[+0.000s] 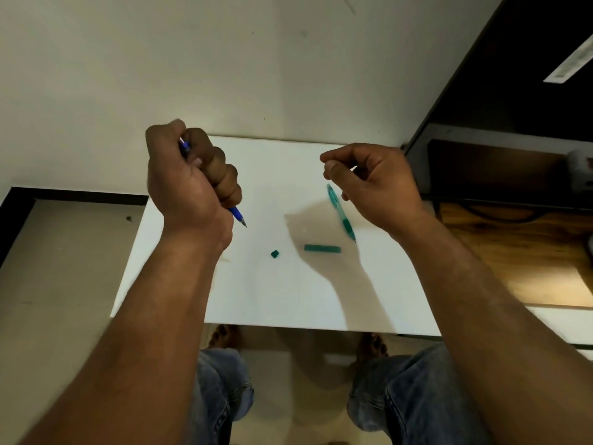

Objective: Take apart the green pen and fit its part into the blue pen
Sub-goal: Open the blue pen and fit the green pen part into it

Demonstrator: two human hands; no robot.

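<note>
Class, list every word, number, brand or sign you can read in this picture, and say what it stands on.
None can be read.
White strip label on the dark panel: faint print, too blurred to read.
Blue pen in the left hand: no legible marking.
Green pen, long green piece and small green piece on the white table: no legible marking.

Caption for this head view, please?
Left hand grips the blue pen; the green pen, a long green piece and a small green piece lie on the table.

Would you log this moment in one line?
left hand grips blue pen; right hand pinched, contents unclear; green pen lies on table
</note>
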